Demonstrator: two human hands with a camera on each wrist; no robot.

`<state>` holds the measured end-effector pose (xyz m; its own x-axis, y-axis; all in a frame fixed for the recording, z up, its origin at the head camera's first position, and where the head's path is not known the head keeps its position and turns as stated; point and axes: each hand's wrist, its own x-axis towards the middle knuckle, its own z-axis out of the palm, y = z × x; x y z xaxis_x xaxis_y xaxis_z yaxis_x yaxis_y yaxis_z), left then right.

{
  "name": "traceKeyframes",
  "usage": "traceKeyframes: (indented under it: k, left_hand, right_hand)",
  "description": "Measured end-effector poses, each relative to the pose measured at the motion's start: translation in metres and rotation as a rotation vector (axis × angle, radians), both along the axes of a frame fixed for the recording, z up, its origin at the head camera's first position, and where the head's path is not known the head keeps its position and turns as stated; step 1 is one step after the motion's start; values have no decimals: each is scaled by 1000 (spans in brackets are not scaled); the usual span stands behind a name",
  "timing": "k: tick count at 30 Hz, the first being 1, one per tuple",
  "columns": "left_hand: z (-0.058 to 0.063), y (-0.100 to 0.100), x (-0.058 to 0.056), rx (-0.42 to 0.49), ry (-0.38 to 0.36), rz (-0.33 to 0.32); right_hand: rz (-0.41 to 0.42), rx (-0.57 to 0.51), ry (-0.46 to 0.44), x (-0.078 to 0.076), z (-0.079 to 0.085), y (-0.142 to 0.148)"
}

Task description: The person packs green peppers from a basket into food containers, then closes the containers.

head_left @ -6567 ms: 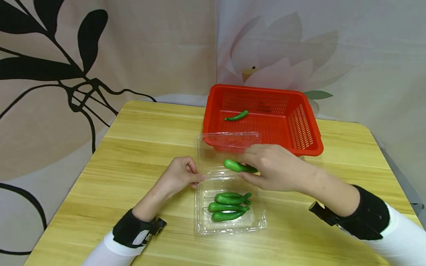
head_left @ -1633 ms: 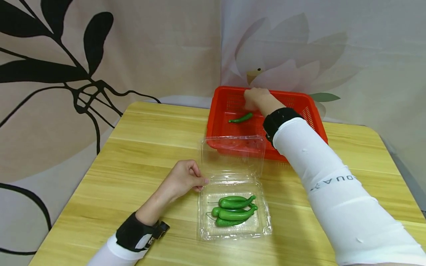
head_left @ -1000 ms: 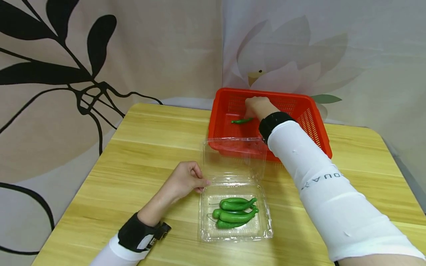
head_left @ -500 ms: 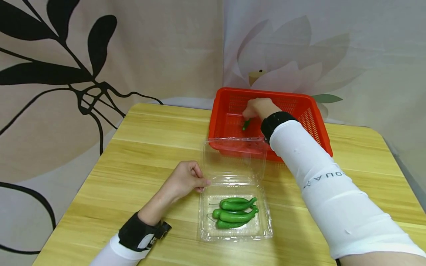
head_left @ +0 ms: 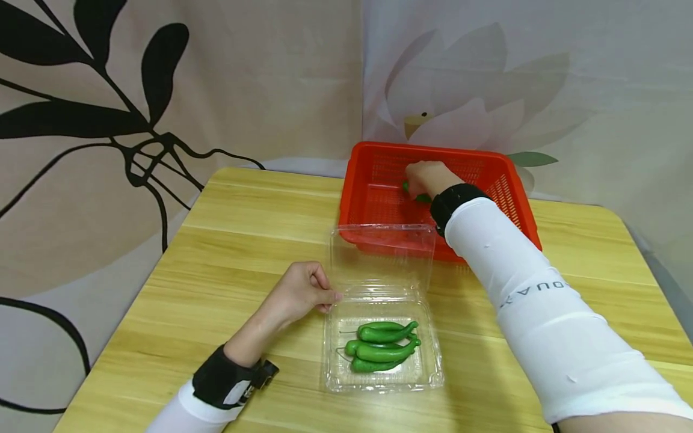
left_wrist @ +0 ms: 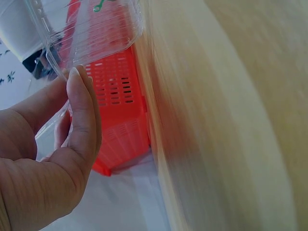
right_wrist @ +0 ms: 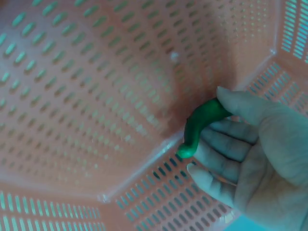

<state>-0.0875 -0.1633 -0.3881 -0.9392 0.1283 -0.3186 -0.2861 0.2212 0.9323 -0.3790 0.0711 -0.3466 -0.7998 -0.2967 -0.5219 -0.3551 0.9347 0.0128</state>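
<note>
Inside the red plastic basket, my right hand holds a curved green chili pepper between thumb and fingers, as the right wrist view shows. In the head view that pepper is mostly covered by the hand. My left hand pinches the left edge of a clear plastic clamshell box near its hinge, between thumb and fingertips. The box lies with its lid raised toward the basket. Several green chili peppers lie side by side in its bottom half.
The basket stands at the back of the wooden table, right behind the raised lid, which overlaps its front in the head view. A printed cloth hangs behind the table.
My right hand put one pepper into the box, returned to the basket and took hold of the pepper there, turning it and shifting slightly right. My left hand keeps its pinch on the box.
</note>
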Motion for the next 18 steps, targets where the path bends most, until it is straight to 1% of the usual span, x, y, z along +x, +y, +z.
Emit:
traceKeyframes:
  k: [3, 7, 10, 16, 18]
  left_hand:
    - [0, -1, 0, -2, 7, -5]
    - [0, -1, 1, -4, -2, 0]
    - [0, -1, 1, -1, -2, 1]
    - [0, 0, 1, 4, 4, 0]
    - [0, 1, 1, 5, 2, -1]
  right_hand:
    - [57, -15, 15, 1, 7, 3]
    - [85, -45, 41, 0, 15, 8]
    - [112, -71, 56, 3, 23, 12]
    - [226, -139, 137, 9, 41, 22]
    - [244, -167, 158, 11, 48, 26]
